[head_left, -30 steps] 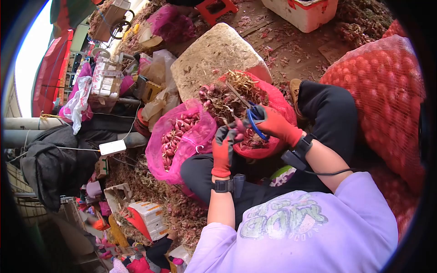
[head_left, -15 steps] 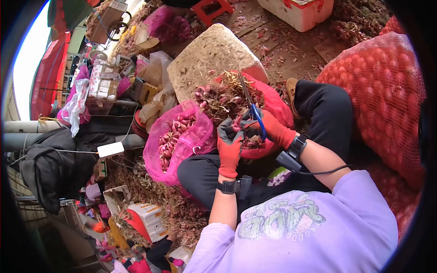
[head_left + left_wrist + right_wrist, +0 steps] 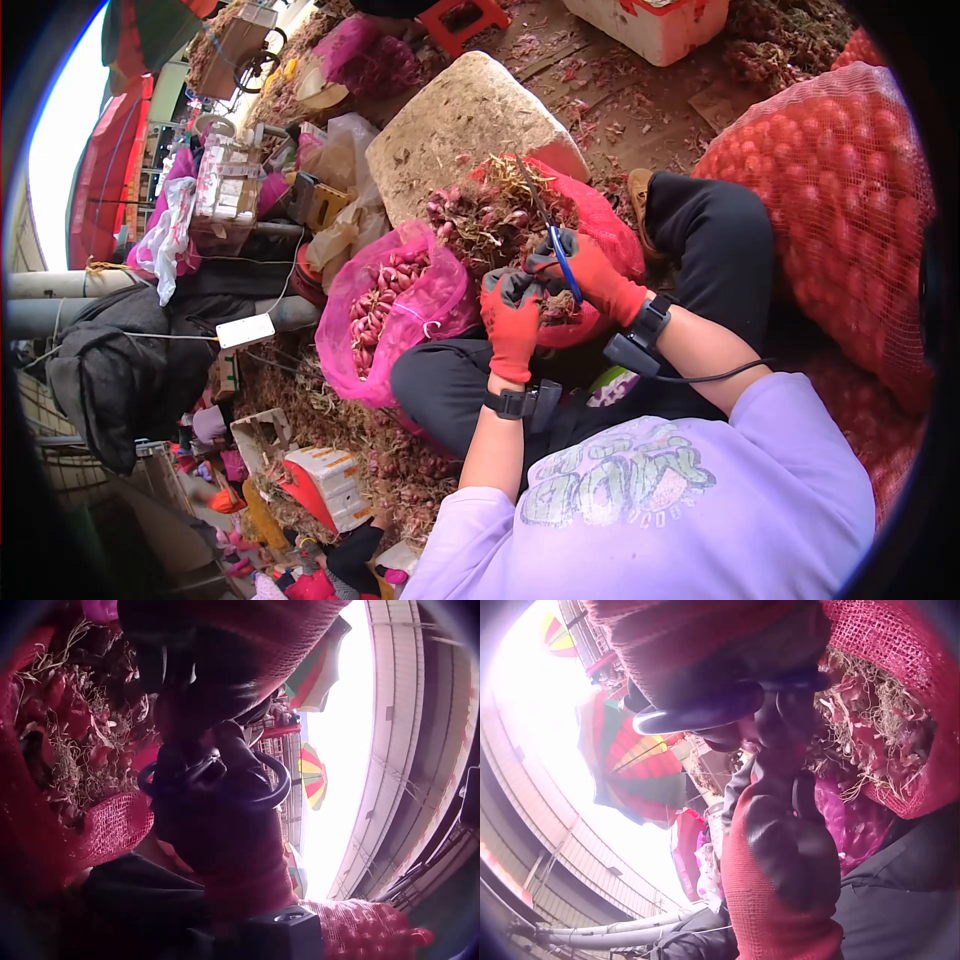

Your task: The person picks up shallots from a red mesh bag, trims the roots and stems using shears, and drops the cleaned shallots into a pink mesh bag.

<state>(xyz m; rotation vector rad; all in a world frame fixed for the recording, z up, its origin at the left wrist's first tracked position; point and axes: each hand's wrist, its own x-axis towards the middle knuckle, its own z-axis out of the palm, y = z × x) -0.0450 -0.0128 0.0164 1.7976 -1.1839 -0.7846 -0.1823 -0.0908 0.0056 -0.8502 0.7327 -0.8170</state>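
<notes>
Both hands wear red gloves with dark palms and meet over the person's lap. The right hand [image 3: 595, 275] holds scissors with blue handles [image 3: 566, 268], blades pointing up and away. Close against it, the left hand [image 3: 512, 322] has its fingers curled in a pinch; a small pinkish shallot [image 3: 744, 738] shows partly between the hands in the right wrist view, mostly hidden by gloves. A red mesh bag [image 3: 612, 235] right beyond the hands holds shallots with dry roots and stalks [image 3: 478, 218]. Left of it, a pink mesh bag [image 3: 334, 352] contains cleaner shallots [image 3: 372, 312].
A dirty foam block [image 3: 455, 130] stands behind the bags. A large red net sack [image 3: 815, 185] of bulbs rises at the right. A white box [image 3: 655, 30] and red stool [image 3: 462, 28] are farther back. Dark cloth [image 3: 110, 375] hangs over pipes at left.
The shallots seen at the left fingertips a second ago are now mostly covered by the gloves. The hands have drawn together, and the scissors have turned more upright.
</notes>
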